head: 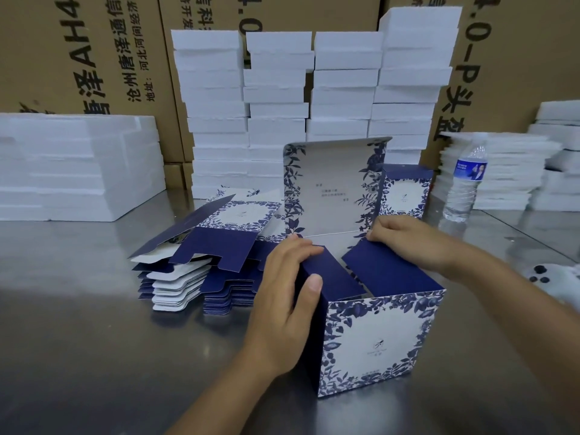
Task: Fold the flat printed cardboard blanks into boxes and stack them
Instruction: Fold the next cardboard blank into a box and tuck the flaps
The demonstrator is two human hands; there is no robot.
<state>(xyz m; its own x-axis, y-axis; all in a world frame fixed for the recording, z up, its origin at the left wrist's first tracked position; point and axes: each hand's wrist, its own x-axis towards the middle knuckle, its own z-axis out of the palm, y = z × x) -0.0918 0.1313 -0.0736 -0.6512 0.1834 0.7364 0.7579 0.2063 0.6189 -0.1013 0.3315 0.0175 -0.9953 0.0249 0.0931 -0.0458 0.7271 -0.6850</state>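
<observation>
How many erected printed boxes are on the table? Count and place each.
2. An open box stands front centre; a second box stands behind it, right of the raised lid. More may hide behind that lid.

Light cool, even, diffuse, from overhead. Steel bench shows dull sheen: pale glare streak toward near edge, faint foam reflections along far edge. Foam stacks blown out, lines between slabs nearly lost. Shadows soft; darkest on bench beside box, at its left foot. Left hand and right hand evenly lit, crisp-edged. Wide-angle bend: cartons and stacks lean outward toward picture corners. Small print on box lid unreadable. Bottle and white thing at right bench edge smeared.
</observation>
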